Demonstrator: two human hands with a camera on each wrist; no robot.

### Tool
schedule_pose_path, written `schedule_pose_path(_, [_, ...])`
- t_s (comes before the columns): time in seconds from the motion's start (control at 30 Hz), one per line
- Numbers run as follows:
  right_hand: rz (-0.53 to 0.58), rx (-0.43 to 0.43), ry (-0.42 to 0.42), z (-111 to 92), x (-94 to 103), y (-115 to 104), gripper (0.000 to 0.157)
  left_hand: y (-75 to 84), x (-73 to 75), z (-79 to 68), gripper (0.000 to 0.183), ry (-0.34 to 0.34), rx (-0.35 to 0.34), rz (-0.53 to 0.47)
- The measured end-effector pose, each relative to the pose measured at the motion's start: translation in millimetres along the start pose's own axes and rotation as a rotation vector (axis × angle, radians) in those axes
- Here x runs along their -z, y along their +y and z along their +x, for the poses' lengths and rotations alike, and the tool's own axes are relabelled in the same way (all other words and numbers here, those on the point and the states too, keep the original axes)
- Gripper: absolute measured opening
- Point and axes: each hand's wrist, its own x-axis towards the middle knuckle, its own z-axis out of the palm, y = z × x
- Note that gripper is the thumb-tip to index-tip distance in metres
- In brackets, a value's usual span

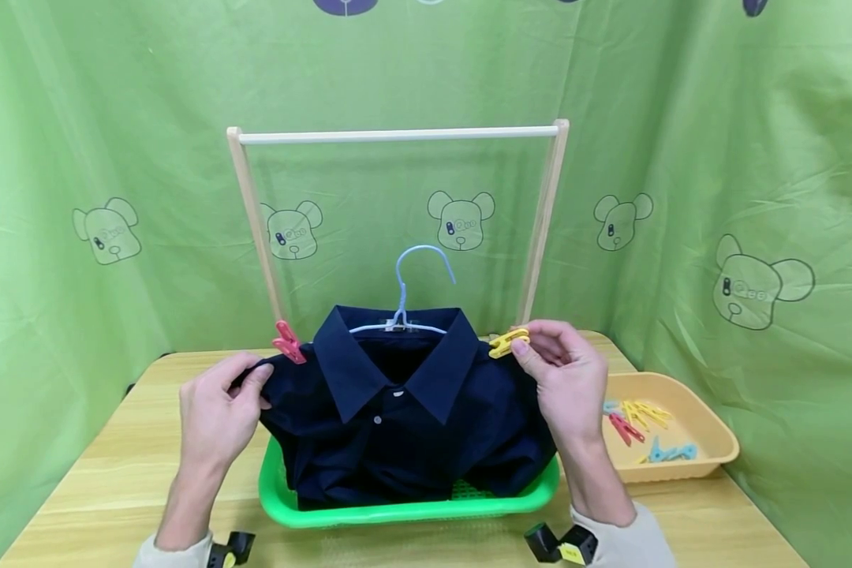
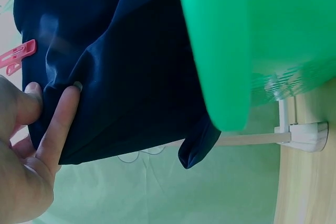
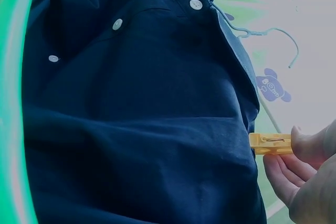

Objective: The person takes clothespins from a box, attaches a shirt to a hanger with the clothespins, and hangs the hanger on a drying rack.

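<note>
A dark navy collared shirt hangs on a pale blue wire hanger, its lower part bunched in a green basket. My left hand pinches the shirt's shoulder between thumb and fingers, beside a red clothespin fixed there. At the other shoulder, my right hand pinches a yellow clothespin by its handle end. In the right wrist view the tip of that yellow clothespin meets the shirt's edge; whether it bites the cloth I cannot tell.
Behind the basket stands a rack with a white bar on wooden posts. To the right, an orange tray holds several yellow, red and blue clothespins. A green curtain with bear faces encloses the wooden table.
</note>
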Motion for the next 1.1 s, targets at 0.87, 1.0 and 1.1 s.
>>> schedule_pose_path(0.87, [-0.142,-0.061,-0.101,0.6,3.6,1.0,0.023,1.6,-1.7,-1.5,0.009,0.02,0.035,-0.004])
schedule_pose_path(1.0, [-0.193,-0.076,-0.111,1.3,4.7,1.7,0.024,1.7,-1.8,-1.5,0.009,0.021,0.032,-0.005])
schedule_pose_path(1.1, [-0.221,-0.097,-0.126,1.6,5.7,1.0,0.027,1.9,-1.8,-1.4,0.009,0.023,0.032,-0.008])
